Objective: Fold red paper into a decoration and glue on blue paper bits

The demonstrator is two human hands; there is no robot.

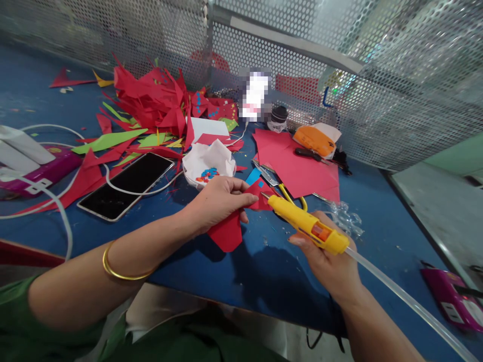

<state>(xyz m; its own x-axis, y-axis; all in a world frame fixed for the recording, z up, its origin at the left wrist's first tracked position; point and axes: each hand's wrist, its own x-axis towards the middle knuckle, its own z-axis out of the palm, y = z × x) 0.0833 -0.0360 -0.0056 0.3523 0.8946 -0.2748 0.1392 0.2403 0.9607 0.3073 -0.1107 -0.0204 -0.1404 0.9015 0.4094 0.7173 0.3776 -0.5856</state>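
Observation:
My left hand (217, 203) is closed on a folded piece of red paper (228, 234), pinching it between thumb and fingers near the table's front. A small blue square (261, 184) sits on the paper's upper part. My right hand (328, 261) is wrapped round a yellow hot glue gun (302, 218) with a long clear glue stick (407, 296) running out of its back. The gun's nozzle points left at the paper, close to or touching it. Behind my left hand stands a white bowl (188, 176) lined with tissue, with small blue and orange bits (207, 174) inside.
Scissors with yellow handles (289, 195) lie beside red paper sheets (287, 161). A black phone (126, 186) and a white cable (151, 192) are at left, before a heap of red scraps (151, 100). A perforated metal screen (264, 45) closes off the back.

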